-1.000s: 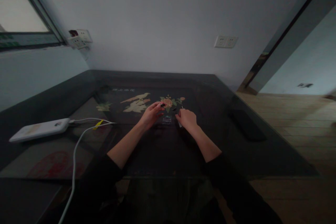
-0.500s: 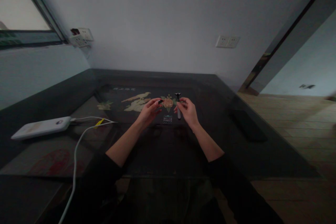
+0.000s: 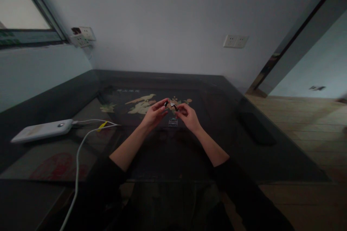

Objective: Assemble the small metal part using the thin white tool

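Over the dark table, my left hand (image 3: 154, 115) pinches a small black piece (image 3: 166, 104) between thumb and fingers; its exact kind is too small to make out. Facing it, my right hand (image 3: 189, 117) grips a razor (image 3: 174, 107) near its neck. The razor's head is tilted left toward the black piece, with a slight gap or contact that I cannot tell apart. Most of the handle is hidden by my right fingers. Just below both hands, a small clear plastic case (image 3: 172, 122) lies on the table.
A white power bank (image 3: 43, 131) with a white cable (image 3: 78, 158) lies at the left of the table (image 3: 173, 151). A dark flat object (image 3: 256, 129) rests at the right. Wall sockets (image 3: 235, 41) are on the wall behind.
My right hand has moved left and turned the razor from upright to tilted, bringing its head close to the black piece. My left hand has stayed nearly in place.
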A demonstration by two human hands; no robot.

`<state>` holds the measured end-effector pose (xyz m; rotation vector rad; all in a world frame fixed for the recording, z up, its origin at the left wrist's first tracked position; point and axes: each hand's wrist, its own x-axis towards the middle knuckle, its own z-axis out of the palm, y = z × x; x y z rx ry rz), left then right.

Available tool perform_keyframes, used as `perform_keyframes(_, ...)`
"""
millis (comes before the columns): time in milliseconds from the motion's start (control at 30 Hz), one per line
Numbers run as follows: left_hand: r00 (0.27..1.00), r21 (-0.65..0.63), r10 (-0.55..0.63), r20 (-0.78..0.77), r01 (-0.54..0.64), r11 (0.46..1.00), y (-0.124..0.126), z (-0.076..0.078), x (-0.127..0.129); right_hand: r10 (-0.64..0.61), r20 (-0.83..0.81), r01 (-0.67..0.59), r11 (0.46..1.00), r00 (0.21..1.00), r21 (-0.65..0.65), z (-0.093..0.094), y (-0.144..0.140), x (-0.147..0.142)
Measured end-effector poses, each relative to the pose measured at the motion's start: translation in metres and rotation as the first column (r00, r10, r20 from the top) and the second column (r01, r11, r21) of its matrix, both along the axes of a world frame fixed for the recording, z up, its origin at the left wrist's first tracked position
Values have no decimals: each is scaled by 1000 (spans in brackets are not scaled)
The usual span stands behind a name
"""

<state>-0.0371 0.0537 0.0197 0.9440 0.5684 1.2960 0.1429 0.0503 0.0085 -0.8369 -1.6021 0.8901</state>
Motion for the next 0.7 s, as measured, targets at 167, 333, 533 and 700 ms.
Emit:
perform_keyframes(167, 1000, 17, -11, 21, 11, 1000, -1, 1, 1, -94, 86, 79, 983, 992, 164, -1, -2, -1)
perform_keyframes(333, 1000, 51, -20, -11, 21, 998, -1, -1, 1, -134, 126, 102, 967, 983, 233, 1, -4, 0)
perform_keyframes(533, 999, 59, -29, -29, 31, 998, -3, -1, 2, -130, 141, 95, 967, 981, 235, 2, -5, 0)
perform_keyframes(700, 1000, 62, -18, -15, 19, 998, -5, 2, 3, -136, 147, 99, 967, 980, 233, 1, -5, 0)
